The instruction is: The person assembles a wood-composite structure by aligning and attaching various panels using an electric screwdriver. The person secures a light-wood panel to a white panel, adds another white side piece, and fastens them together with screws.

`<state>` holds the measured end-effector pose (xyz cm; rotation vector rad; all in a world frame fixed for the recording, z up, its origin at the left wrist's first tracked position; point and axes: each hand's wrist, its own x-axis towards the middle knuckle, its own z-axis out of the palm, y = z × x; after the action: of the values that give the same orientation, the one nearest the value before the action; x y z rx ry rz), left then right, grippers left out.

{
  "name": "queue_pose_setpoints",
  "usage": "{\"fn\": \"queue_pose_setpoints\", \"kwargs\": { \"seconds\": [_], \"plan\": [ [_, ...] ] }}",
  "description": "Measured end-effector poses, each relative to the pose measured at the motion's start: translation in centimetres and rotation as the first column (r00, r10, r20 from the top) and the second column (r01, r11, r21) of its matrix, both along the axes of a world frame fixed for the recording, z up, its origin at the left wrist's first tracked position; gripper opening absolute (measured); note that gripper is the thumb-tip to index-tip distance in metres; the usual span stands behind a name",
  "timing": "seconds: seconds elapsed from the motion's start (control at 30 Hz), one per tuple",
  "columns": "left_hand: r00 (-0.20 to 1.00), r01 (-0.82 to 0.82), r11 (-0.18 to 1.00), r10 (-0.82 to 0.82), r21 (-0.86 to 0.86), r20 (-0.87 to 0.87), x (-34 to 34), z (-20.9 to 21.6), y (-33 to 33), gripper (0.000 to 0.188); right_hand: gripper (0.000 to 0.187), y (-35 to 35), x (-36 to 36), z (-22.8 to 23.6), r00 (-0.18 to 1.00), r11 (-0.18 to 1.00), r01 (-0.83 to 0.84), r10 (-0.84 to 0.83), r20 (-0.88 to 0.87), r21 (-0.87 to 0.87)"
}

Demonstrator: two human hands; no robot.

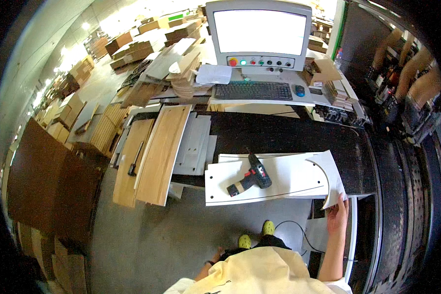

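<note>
Along the left edge, you have a large brown board (51, 171) with cardboard-coloured stacks (105, 137) just beside it. Next across: two wood-grain boards (162, 159) lying side by side, with a dark-handled screwdriver (132, 169) on the left one, then several grey panels (193, 147).

Your left hand (217, 255) is low by your body, below the panels, well apart from them (finger opening cannot be told; too little of it shows).

At centre, the white panel (289, 179) lies on the near edge of the black worktop (294, 130). A cordless drill (252, 177) rests on its left half. Beyond the worktop stand a monitor (259, 32) with a lit, washed-out screen, a keyboard (252, 91) and, to its right, a mouse (299, 90).

Your right hand (337, 213) has its fingers closed on the white panel's near right corner, beyond a dark curved line. Far right: long dark rails (402, 206) of a machine.
</note>
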<state>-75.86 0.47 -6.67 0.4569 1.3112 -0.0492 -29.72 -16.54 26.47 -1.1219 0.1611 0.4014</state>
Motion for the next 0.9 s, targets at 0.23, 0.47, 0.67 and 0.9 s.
{"fn": "queue_pose_setpoints", "kwargs": {
  "seconds": [0.23,0.47,0.67,0.9],
  "plan": [
    [0.998,-0.030,0.920,0.052,0.391,-0.045,-1.3,0.7,2.4,0.092,0.047,2.7,2.4,0.4,0.994,0.995,-0.102,0.103,0.034,-0.005],
    [0.980,-0.149,0.964,0.173,0.219,-0.095,2.5,0.6,-1.6,0.087,0.045,4.7,6.7,-0.2,0.988,0.989,-0.150,0.149,0.047,0.002],
    [0.975,-0.161,0.954,0.193,0.253,-0.108,5.8,0.8,-3.3,0.083,0.053,6.8,10.7,0.4,0.984,0.984,-0.179,0.179,0.006,0.005],
    [0.990,0.133,0.929,-0.105,0.346,-0.099,11.1,8.1,1.6,0.076,0.053,9.9,15.2,-1.8,0.932,0.924,-0.362,0.362,0.023,0.122]
  ]
}}
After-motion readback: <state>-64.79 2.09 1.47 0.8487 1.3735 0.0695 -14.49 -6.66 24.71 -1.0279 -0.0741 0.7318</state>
